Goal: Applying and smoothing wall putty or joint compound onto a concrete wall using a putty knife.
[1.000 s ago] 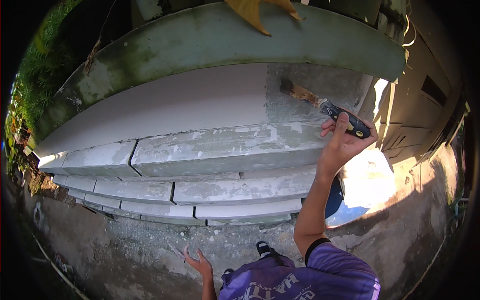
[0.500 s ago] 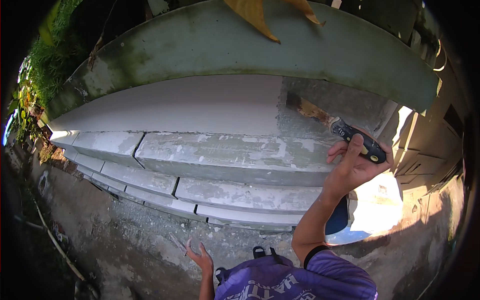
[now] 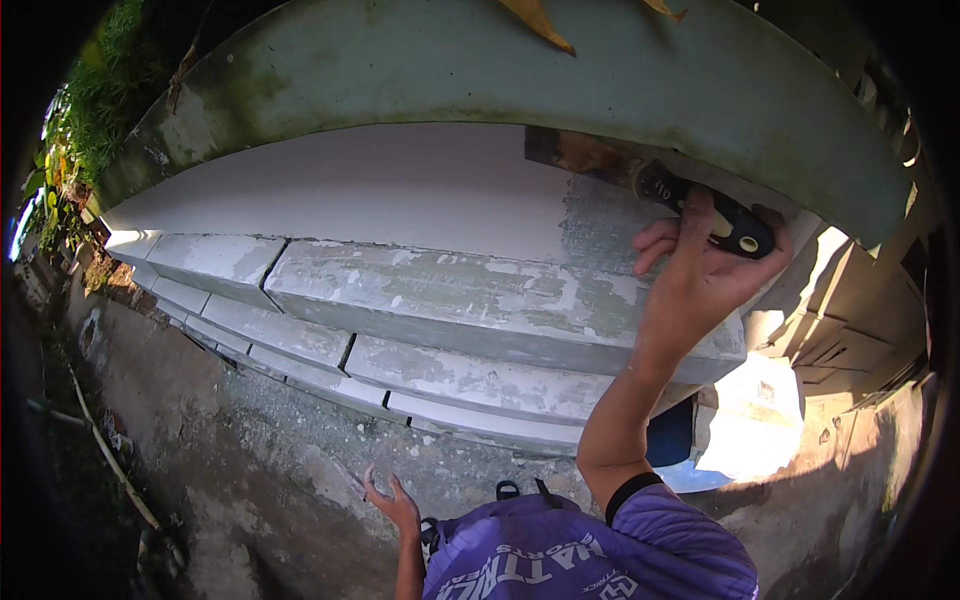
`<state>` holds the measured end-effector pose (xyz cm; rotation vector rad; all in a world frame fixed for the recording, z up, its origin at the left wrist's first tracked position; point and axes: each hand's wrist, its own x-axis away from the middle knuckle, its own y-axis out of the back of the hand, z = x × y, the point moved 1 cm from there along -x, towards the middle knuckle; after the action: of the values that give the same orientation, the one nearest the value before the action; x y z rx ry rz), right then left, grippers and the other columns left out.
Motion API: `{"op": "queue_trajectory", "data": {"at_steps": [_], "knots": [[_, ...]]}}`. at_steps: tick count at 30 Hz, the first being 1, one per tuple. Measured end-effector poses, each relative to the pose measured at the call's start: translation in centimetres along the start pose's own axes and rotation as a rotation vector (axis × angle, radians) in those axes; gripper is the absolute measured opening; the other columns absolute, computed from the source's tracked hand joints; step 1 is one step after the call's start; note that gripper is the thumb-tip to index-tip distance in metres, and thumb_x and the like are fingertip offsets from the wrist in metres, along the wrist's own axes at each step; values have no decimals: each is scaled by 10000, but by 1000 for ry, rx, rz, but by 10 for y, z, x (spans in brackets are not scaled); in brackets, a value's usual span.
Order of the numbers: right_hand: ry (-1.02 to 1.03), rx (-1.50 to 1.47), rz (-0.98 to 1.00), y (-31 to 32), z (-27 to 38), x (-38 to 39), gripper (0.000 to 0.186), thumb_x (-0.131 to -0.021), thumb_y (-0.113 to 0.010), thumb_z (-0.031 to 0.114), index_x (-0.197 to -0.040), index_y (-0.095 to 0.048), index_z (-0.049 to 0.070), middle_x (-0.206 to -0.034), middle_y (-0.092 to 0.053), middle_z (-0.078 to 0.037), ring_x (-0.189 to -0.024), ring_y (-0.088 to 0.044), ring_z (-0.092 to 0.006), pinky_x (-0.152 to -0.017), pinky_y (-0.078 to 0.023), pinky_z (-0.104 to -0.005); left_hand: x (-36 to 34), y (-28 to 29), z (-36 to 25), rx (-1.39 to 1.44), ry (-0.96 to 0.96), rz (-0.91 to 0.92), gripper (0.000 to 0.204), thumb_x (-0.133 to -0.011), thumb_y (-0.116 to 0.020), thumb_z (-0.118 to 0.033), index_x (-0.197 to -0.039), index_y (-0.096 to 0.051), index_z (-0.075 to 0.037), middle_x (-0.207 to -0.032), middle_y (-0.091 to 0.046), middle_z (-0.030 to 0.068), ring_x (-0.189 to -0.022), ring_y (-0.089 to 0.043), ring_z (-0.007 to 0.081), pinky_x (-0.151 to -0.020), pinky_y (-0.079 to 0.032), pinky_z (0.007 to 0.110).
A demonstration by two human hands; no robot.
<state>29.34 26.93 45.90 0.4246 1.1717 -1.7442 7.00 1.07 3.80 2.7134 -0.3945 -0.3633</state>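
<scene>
A yellow leaf (image 3: 540, 22) is hanging in front of the green ledge (image 3: 480, 85), which is curving across the top. Plants (image 3: 105, 115) are growing at the far left. Below them, a stick (image 3: 113, 457) is lying along the stained floor (image 3: 225, 470). At right, a white object (image 3: 750, 425) is gleaming beside a blue object (image 3: 672, 437).

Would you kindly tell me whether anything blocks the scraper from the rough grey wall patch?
Nothing visible stands between the scraper in the right hand and the rough grey patch; the green ledge lies above.
</scene>
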Motion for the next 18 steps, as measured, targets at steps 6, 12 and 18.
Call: {"op": "queue_trajectory", "data": {"at_steps": [6,12,18], "knots": [[89,141,-193,11,14,14,468,-911,-717,107,-1197,-348,75,-736,-632,-129,-464,-567,-141,-359,-356,-216,-7,1,9,30,-69,-54,425,-916,-602,-43,-1328,-498,-29,-1335,-517,139,-1225,-430,309,-1090,-290,426],[-2,87,23,-12,4,29,468,-896,-727,70,-1191,-363,86,-714,-635,-122,-455,-528,-115,-394,-350,-197,-15,23,9,-4,-24,-70,420,-903,-618,-46,-1309,-513,-27,-1310,-542,130,-1210,-446,285,-1079,-298,416],[226,261,-383,13,11,44,400,-921,-702,92,-1155,-377,86,-838,-656,-160,-436,-457,-92,-393,-317,-207,-32,36,10,13,-17,-72,406,-899,-621,-40,-1294,-529,-27,-1300,-549,130,-1200,-446,285,-1066,-305,408]]}}
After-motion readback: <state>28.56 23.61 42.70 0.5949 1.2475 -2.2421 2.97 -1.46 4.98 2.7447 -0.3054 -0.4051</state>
